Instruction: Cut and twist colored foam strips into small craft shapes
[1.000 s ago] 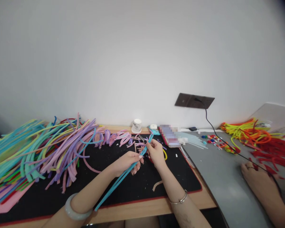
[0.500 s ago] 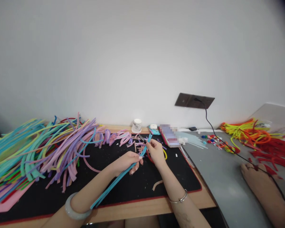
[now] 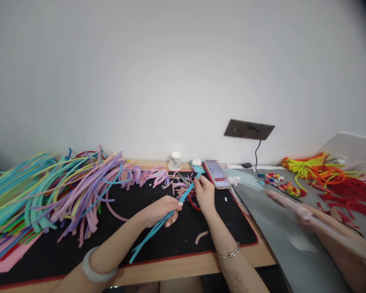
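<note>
My left hand (image 3: 163,209) is closed round a bundle of blue pipe cleaners (image 3: 152,232) that slants from the mat's front edge up towards the wall. My right hand (image 3: 203,191) pinches the far end of the same bundle, just above a red loop (image 3: 193,202) lying on the black mat (image 3: 183,240). Short pink and purple offcuts (image 3: 177,186) lie right behind both hands. A pale bangle is on my left wrist, and a thin bracelet is on the right.
A big heap of pink, purple, teal and yellow pipe cleaners (image 3: 55,191) fills the left side. A phone (image 3: 217,175) and a small white cup (image 3: 175,161) stand by the wall. On the grey mat (image 3: 277,219) another person's blurred arm (image 3: 311,221) reaches across; red, orange and yellow pipe cleaners (image 3: 332,179) lie beyond.
My right hand has slid a little up and right along the blue bundle. The other person's arm has swung out across the grey mat, and the black cable has shifted.
</note>
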`<act>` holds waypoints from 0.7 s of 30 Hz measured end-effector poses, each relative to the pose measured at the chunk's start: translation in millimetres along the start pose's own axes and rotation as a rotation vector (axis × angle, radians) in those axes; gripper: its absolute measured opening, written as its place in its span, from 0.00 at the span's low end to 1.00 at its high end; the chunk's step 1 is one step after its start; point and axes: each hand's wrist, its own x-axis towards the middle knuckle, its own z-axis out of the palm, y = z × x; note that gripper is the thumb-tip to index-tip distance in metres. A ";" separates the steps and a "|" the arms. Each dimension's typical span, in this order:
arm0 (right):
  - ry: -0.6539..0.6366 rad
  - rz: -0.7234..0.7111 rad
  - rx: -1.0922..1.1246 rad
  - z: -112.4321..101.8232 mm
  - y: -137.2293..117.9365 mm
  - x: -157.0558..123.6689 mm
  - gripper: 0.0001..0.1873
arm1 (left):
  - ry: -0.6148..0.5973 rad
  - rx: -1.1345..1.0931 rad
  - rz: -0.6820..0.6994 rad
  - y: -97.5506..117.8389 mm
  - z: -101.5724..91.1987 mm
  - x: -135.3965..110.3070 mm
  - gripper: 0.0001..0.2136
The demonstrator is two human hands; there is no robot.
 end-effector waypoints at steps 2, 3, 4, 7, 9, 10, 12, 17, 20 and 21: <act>-0.036 0.074 0.124 0.3 0.1 1.4 0.17 | 0.022 0.005 0.009 1.5 0.1 -0.3 0.19; -0.083 0.125 0.203 0.9 0.2 1.9 0.17 | 0.032 0.006 0.021 2.2 -0.1 -0.1 0.19; -0.146 0.178 0.284 2.0 0.0 2.0 0.16 | 0.040 0.005 0.038 2.7 -0.5 0.3 0.19; -0.374 0.293 0.428 7.0 -1.5 -1.0 0.16 | 0.043 -0.012 0.082 3.4 -2.2 1.7 0.18; -0.495 0.316 0.410 11.0 -3.2 -5.9 0.16 | 0.038 -0.018 0.102 2.7 -3.2 2.4 0.17; -0.545 0.312 0.384 12.9 -3.9 -8.6 0.16 | 0.034 -0.017 0.108 2.1 -3.6 2.7 0.17; -0.626 0.274 0.329 15.6 -4.4 -13.3 0.15 | 0.031 -0.009 0.113 0.3 -4.3 3.0 0.16; -0.726 0.145 0.194 15.6 -0.1 -15.7 0.21 | 0.035 -0.004 0.098 -3.0 -4.8 3.6 0.15; -0.704 0.030 0.055 14.9 1.6 -13.4 0.23 | 0.032 -0.012 0.090 -3.3 -5.1 4.6 0.16; -0.687 -0.018 0.010 14.9 1.8 -12.7 0.23 | 0.031 -0.015 0.089 -3.0 -5.1 4.8 0.16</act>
